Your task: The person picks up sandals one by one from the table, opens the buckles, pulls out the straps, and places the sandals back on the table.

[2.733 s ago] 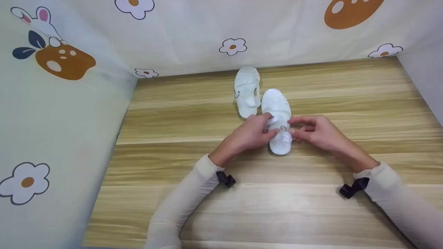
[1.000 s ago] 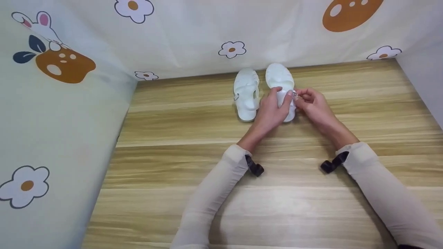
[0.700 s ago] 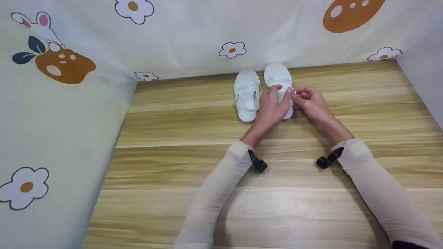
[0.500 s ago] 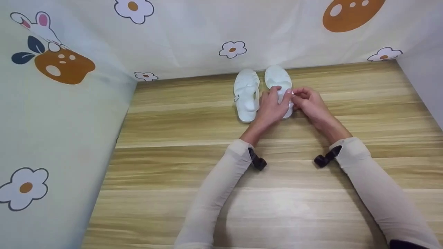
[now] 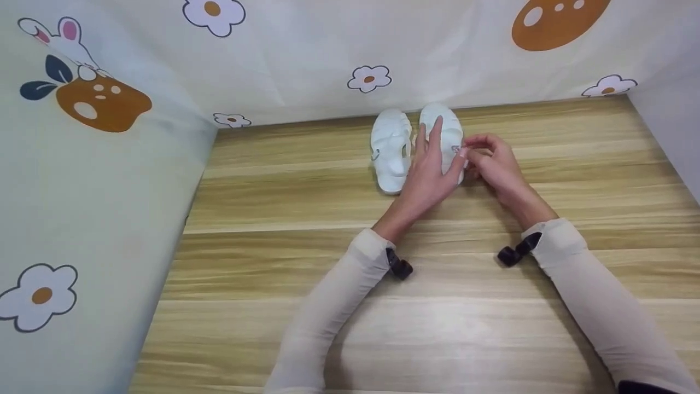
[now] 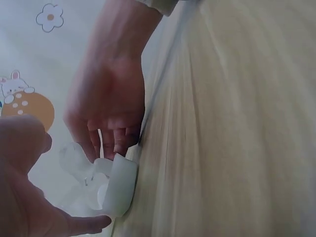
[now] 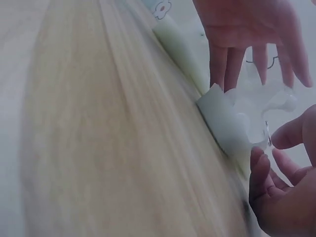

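A pale wall covering (image 5: 306,44), printed with flowers, oranges and a rabbit, rises just beyond the toe of a white sandal (image 5: 449,119); that sandal rests on a wood-grained surface (image 5: 262,262) which spreads out all round it. A person's two arms in cream sleeves reach towards it from below. A second white sandal (image 5: 389,128) lies just to its left, toe also to the wall. The left hand (image 5: 429,175) lies over the sandal's left side and middle, its fingers long and apart, touching rather than gripping. The right hand (image 5: 497,167), at the sandal's right edge, is curled, thumb and fingertips seemingly pinching its strap (image 7: 258,142) beside a small shiny buckle (image 5: 455,149). Whether the strap runs through that buckle is too small to tell. The likeliest trouble is the pinch slipping, since strap and buckle are small and the fingertips have little to hold. With only flat fingers steadying it, the sandal could also twist or slide towards the wall if the strap were tugged hard, and a sideways shove might knock the second sandal askew.
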Demonstrator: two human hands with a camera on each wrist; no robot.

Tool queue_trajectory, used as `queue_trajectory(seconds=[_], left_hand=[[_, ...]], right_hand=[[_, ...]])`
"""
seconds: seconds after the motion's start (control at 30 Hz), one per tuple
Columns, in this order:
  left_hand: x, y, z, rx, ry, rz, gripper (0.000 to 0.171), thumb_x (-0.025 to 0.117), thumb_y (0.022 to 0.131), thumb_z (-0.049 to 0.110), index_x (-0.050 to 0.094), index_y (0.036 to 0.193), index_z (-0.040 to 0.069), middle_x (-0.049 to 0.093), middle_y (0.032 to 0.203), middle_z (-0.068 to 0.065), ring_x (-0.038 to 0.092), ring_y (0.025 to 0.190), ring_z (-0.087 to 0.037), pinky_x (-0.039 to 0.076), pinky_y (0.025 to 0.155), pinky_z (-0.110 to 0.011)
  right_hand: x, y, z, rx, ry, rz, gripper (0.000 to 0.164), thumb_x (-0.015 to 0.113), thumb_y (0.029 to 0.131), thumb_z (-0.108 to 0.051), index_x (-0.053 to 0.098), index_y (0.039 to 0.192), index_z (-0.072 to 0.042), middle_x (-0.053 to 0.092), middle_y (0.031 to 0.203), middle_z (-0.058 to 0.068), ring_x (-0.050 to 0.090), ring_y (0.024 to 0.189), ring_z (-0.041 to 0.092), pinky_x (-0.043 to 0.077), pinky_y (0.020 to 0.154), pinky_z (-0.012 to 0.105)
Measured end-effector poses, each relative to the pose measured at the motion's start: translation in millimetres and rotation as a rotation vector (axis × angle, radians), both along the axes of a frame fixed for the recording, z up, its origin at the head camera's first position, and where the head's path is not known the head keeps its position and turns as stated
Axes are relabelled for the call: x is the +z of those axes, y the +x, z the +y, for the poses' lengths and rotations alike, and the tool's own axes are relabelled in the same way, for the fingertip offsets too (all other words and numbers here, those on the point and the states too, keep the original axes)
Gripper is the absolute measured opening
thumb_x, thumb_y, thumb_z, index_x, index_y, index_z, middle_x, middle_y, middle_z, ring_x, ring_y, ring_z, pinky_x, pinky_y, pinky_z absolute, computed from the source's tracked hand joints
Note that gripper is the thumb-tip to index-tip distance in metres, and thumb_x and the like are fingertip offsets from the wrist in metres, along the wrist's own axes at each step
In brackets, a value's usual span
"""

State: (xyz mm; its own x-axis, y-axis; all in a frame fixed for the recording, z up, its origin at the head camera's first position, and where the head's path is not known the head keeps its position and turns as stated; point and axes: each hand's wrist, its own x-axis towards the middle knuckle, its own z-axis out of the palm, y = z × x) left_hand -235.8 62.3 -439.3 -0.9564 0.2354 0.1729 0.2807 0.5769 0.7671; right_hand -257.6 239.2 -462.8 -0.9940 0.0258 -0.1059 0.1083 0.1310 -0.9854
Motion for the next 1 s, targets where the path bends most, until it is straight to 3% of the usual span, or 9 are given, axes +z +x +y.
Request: queue_trajectory(seconds=[0.17, 0.3, 0.4, 0.5, 0.6, 0.8, 1.0], left_hand=[[10.8, 13.2, -17.8, -0.065, 0.027, 0.095, 0.088, 0.063, 0.107, 0.036, 0.009, 0.176, 0.024, 0.016, 0.182, -0.014, 0.016, 0.170, -0.028, 0.033, 0.132, -0.054], [23.2, 17.1, -36.8, -0.096, 0.097, 0.107, 0.081, 0.063, 0.108, 0.028, 0.017, 0.174, 0.019, 0.030, 0.177, -0.012, 0.047, 0.155, -0.028, 0.047, 0.123, -0.037], [29.0, 14.0, -52.4, -0.093, 0.164, 0.085, 0.069, 0.063, 0.109, 0.024, 0.030, 0.170, 0.017, 0.041, 0.170, -0.010, 0.063, 0.137, -0.027, 0.058, 0.108, -0.031], [28.8, 8.5, -68.3, -0.066, 0.189, 0.074, 0.057, 0.063, 0.108, 0.020, 0.043, 0.161, 0.015, 0.050, 0.162, -0.008, 0.064, 0.134, -0.026, 0.060, 0.106, -0.033], [24.0, 3.6, -81.8, -0.037, 0.173, 0.080, 0.051, 0.064, 0.108, 0.019, 0.048, 0.156, 0.013, 0.055, 0.156, -0.009, 0.064, 0.133, -0.026, 0.060, 0.106, -0.036], [12.3, -2.9, -100.5, 0.004, 0.149, 0.104, 0.046, 0.063, 0.107, 0.016, 0.052, 0.152, 0.007, 0.058, 0.150, -0.017, 0.059, 0.137, -0.032, 0.056, 0.112, -0.043], [1.1, -9.1, -117.6, 0.050, 0.126, 0.074, 0.042, 0.061, 0.107, 0.012, 0.057, 0.148, 0.004, 0.059, 0.147, -0.017, 0.059, 0.134, -0.033, 0.053, 0.112, -0.039]], right_hand=[[10.2, 2.8, -6.0, -0.037, -0.003, 0.062, 0.031, 0.063, 0.104, -0.012, 0.063, 0.133, -0.001, 0.061, 0.104, -0.002, 0.058, 0.078, 0.009, 0.050, 0.060, 0.022], [19.2, 8.2, -16.4, -0.023, -0.014, 0.158, 0.025, 0.066, 0.104, -0.011, 0.066, 0.127, 0.000, 0.063, 0.097, -0.004, 0.059, 0.078, 0.009, 0.050, 0.062, 0.021], [25.5, 14.6, -26.2, -0.021, 0.101, 0.266, 0.020, 0.066, 0.103, -0.012, 0.069, 0.120, -0.001, 0.064, 0.095, -0.005, 0.060, 0.083, 0.009, 0.049, 0.068, 0.019], [31.1, 21.6, -36.2, -0.047, 0.247, 0.386, 0.017, 0.065, 0.102, -0.011, 0.073, 0.114, -0.002, 0.064, 0.094, -0.004, 0.058, 0.083, 0.010, 0.046, 0.070, 0.017], [36.1, 27.1, -45.3, -0.031, 0.311, 0.456, 0.017, 0.064, 0.102, -0.010, 0.074, 0.112, -0.001, 0.066, 0.094, 0.002, 0.059, 0.083, 0.012, 0.047, 0.069, 0.016], [42.8, 33.7, -60.4, 0.171, 0.329, 0.380, 0.029, 0.063, 0.104, -0.009, 0.067, 0.130, 0.003, 0.073, 0.117, 0.018, 0.071, 0.097, 0.021, 0.058, 0.079, 0.015], [34.4, 29.5, -75.2, 0.277, 0.351, 0.314, 0.047, 0.064, 0.105, -0.011, 0.055, 0.148, 0.005, 0.061, 0.149, 0.026, 0.070, 0.122, 0.034, 0.061, 0.102, 0.042]])
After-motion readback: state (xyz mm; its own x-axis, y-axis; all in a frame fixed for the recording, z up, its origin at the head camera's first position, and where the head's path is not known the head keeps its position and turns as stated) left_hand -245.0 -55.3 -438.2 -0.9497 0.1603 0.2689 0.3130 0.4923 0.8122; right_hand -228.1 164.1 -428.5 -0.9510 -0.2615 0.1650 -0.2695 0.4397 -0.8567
